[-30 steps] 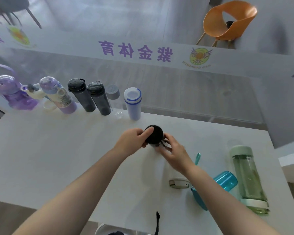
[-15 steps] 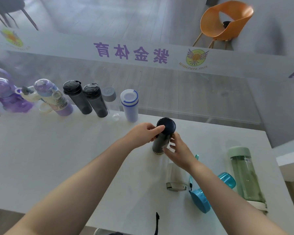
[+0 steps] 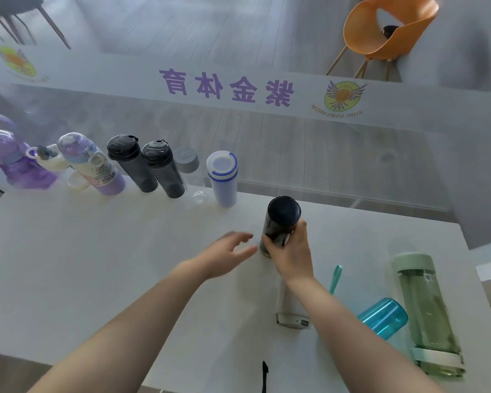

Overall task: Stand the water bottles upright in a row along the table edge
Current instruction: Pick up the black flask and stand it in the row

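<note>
Head view: a dark bottle (image 3: 281, 219) is gripped upright by the right hand (image 3: 291, 252) on the white table (image 3: 97, 265); the left hand (image 3: 224, 258) is held relaxed, empty, just beside it.

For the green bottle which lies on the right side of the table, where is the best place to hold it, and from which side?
Probably grip the green bottle around its clear middle, coming from above. It lies on its side, so the round body is exposed, and the teal bottle crowds its left.

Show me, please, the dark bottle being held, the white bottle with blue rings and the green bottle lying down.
dark bottle (image 3: 283, 212): head view, on its cap.
white bottle with blue rings (image 3: 224, 188): head view, mid-body.
green bottle (image 3: 425, 304): head view, clear body.
</note>
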The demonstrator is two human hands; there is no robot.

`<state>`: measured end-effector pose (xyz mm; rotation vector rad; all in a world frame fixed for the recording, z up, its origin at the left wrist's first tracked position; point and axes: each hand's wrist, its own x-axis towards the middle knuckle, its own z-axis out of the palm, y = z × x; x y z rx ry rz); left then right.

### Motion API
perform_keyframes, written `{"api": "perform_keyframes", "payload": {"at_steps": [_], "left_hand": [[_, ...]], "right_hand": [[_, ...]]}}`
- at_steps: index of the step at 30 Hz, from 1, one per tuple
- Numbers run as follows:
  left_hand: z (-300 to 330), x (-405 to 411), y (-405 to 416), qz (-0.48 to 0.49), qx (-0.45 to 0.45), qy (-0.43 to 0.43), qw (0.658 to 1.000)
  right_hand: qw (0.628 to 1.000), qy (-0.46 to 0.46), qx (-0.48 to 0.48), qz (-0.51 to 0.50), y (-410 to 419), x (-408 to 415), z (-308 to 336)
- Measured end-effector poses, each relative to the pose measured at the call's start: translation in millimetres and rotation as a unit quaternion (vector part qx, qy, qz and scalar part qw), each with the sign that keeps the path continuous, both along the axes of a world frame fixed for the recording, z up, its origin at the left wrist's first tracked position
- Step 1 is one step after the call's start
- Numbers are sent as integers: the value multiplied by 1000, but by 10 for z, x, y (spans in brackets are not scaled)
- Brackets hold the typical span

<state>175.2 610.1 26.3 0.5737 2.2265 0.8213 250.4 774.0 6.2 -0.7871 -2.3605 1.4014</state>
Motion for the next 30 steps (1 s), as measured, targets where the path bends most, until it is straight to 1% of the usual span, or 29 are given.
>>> {"api": "perform_keyframes", "payload": {"at_steps": [2,4,5,7,11,19,30], "left_hand": [[-257,32,-211,-48,-145,47,987],[-441,87,-380,-73,-257,64,962],[-506,113,-443,-75,-289,62,953],[-611,165,-529,-85,-320,65,942],[-699,261,-558,-111,-347,101,926],[-715,254,-518,-115,-352,76,926],[-757,230,-504,-113,-349,47,929]], "right_hand": [[1000,0,1,-6,13,-94,-3],[1000,-2,-8,-7,33,-196,1],[1000,1,-17,-7,41,-250,5],[999,8,-32,-10,59,-361,8],[999,9,-40,-8,81,-573,12],[998,16,-54,-10,105,-1043,-11],[999,29,-41,-8,112,-1564,-78]]}}
